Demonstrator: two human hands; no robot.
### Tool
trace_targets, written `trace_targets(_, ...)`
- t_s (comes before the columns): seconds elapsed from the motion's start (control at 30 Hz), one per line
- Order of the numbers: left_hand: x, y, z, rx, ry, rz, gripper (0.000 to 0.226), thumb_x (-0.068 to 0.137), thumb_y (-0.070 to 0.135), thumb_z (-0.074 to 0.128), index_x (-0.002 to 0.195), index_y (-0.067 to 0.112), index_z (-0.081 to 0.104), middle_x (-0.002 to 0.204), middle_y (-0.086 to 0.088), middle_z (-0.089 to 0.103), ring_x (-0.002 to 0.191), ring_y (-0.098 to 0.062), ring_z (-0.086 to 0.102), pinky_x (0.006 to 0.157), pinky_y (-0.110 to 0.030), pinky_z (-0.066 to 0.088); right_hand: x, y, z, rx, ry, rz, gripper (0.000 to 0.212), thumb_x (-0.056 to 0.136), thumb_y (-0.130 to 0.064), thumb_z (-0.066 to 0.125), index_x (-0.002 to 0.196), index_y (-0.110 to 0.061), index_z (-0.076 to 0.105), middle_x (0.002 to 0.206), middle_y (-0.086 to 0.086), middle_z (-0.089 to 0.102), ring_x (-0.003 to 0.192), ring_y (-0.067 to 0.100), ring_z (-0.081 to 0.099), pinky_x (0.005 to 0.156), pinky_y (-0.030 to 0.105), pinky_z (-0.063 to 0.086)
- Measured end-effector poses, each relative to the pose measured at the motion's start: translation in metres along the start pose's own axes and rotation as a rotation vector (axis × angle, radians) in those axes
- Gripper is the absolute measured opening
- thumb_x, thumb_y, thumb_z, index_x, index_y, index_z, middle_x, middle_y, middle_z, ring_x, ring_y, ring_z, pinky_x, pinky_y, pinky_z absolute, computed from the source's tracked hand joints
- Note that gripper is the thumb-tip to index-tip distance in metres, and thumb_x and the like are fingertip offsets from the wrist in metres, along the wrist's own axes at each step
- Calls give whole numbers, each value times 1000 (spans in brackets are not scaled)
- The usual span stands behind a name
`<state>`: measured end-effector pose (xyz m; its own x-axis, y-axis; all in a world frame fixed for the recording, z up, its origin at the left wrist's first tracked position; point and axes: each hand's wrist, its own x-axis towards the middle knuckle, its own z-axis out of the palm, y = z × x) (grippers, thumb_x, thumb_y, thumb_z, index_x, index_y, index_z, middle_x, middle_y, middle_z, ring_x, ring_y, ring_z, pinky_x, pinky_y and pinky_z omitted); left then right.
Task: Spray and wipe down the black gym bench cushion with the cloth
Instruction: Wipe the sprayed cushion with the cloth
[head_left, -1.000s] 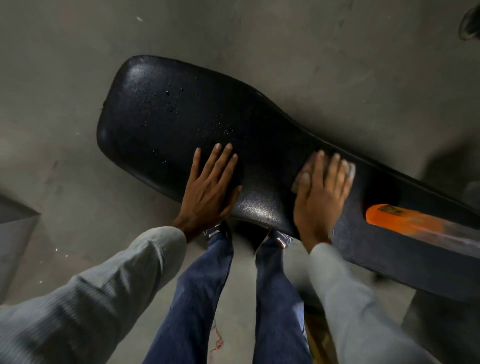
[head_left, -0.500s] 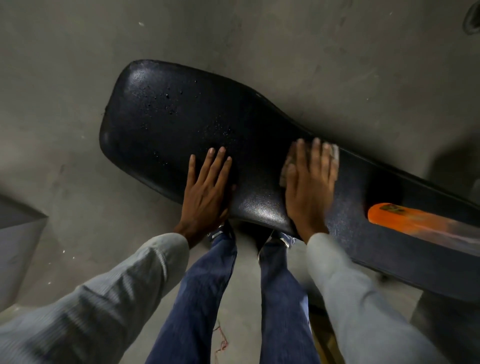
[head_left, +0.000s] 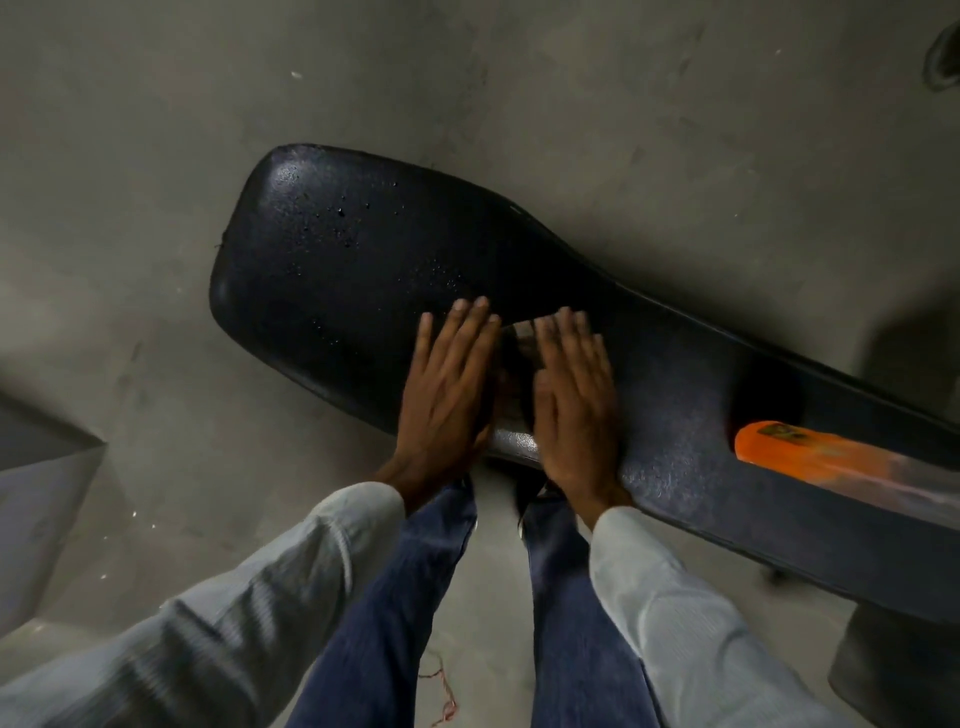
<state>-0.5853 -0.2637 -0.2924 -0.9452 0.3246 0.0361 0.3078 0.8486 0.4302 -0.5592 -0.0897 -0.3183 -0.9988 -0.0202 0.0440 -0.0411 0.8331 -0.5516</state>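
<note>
The person's right hand (head_left: 574, 410) lies flat on the black bench cushion (head_left: 358, 275), fingers straight and close together, pressing on a pale cloth (head_left: 521, 332) of which only a blurred corner shows past the index finger; most of the cloth is hidden under the palm, so its shape cannot be told. Just beside that hand, toward the wide rounded end of the cushion, the left hand (head_left: 447, 395) also rests flat with fingers extended, holding nothing, and a narrow strip of cushion shows between the two. Beyond the left fingertips the surface carries scattered droplets (head_left: 343, 213), while the stretch on the other side of the right hand looks dull and grainy. Farther along that side, well apart from the right hand, an orange object (head_left: 779, 441) lies on the cushion, partly blurred, so what it is cannot be made out. Below both wrists, pale sleeves (head_left: 675, 597) and blue jeans (head_left: 395, 597) stand over a grey concrete floor (head_left: 623, 104).
</note>
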Motion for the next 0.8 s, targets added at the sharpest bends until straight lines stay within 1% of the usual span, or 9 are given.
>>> trace_targets(0.1,14,39,27,-31,-142,97,60,109,31,38,161,2,38,171,-18,32,162,-33,23,134,-54,15,4,30,-8,-33,130,232,51,114,-15,34,165,-7,41,175,14,33,166,31,25,136,56,20)
trace_targets(0.2,9,46,53,105,-299,201,63,114,38,23,168,7,18,177,-14,13,166,-30,7,133,-51,17,6,48,-5,-79,115,326,51,115,-16,33,165,-5,41,176,13,33,167,29,23,135,58,22)
trace_targets(0.3,-7,40,52,159,-283,120,65,114,40,22,170,9,10,179,-11,3,166,-27,1,134,-48,12,7,43,3,-92,107,268,51,114,-13,35,164,-4,41,175,14,34,166,31,25,136,57,19)
trace_targets(0.4,-11,20,34,164,-222,-23,65,114,39,25,170,9,12,179,-11,4,166,-25,2,134,-49,12,23,21,15,-78,70,178,53,114,-16,36,165,-5,40,175,14,34,166,28,25,136,56,18)
trace_targets(0.47,9,-2,26,177,-160,-66,64,114,39,26,169,9,17,178,-12,10,166,-26,7,134,-51,13,36,11,23,-146,70,164,55,114,-20,35,167,-6,37,177,14,31,167,28,24,136,56,19)
trace_targets(0.53,40,-13,26,175,-93,-147,63,114,37,30,169,9,19,178,-12,12,166,-26,8,135,-48,8,40,7,32,-229,86,170,57,114,-22,35,169,-7,33,178,14,28,168,29,21,136,55,17)
trace_targets(0.63,73,-2,35,146,-54,-239,62,114,36,32,168,7,20,177,-13,13,166,-27,7,135,-46,5,40,9,36,-245,93,168,58,114,-22,33,170,-8,30,179,13,24,169,29,18,137,55,16)
trace_targets(0.7,61,1,37,127,-87,-150,63,114,36,32,167,5,23,177,-15,15,165,-28,10,134,-50,12,39,9,36,-242,105,168,57,114,-21,34,170,-8,31,179,13,25,169,28,19,136,55,17)
trace_targets(0.8,6,-12,20,118,-177,21,62,114,35,35,167,6,23,177,-13,16,166,-27,11,133,-52,17,41,6,33,-221,113,174,58,113,-20,37,169,-8,33,179,12,27,168,28,20,135,56,18)
